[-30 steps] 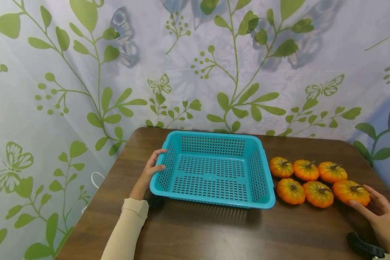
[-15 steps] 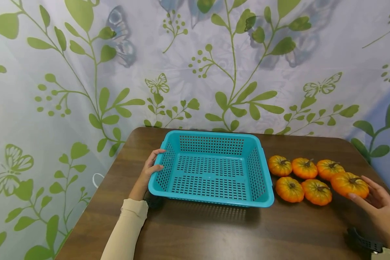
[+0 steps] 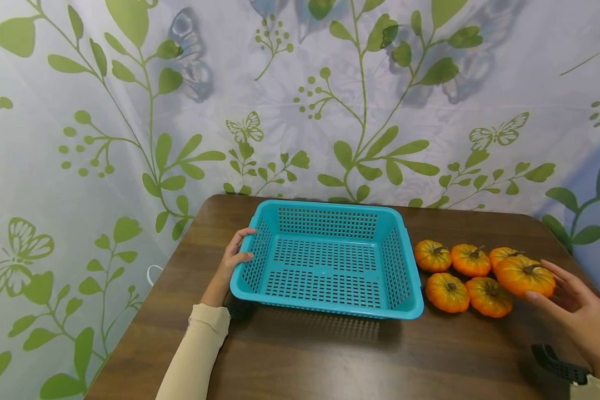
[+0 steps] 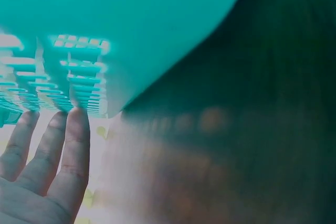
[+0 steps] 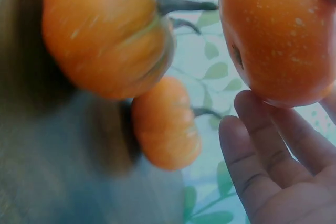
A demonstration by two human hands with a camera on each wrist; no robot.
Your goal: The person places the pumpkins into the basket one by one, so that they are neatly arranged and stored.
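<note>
A turquoise plastic basket (image 3: 400,314) with slotted walls stands in the middle of the brown table. My left hand (image 3: 231,260) holds its left rim, thumb and forefinger over the edge; in the left wrist view, other fingers (image 4: 76,145) touch the slotted wall from outside. On the right, my right hand (image 3: 580,314) grips a small orange pumpkin (image 3: 522,279) between thumb and fingers, raised above the table. In the right wrist view the held pumpkin (image 5: 278,40) shows its underside, fingertips against it. It partly hides a pumpkin (image 3: 502,255) behind it.
Several more pumpkins lie in two rows right of the basket, among them a front one (image 3: 447,293) close to its wall and another (image 3: 489,297) beside that. A leaf-patterned cloth (image 3: 290,100) hangs behind the table. A white cable (image 3: 152,273) shows at the left edge.
My right hand has lifted the pumpkin off the table and moved it up and left, partly over the back-row one. My left hand and the basket have stayed in place.
</note>
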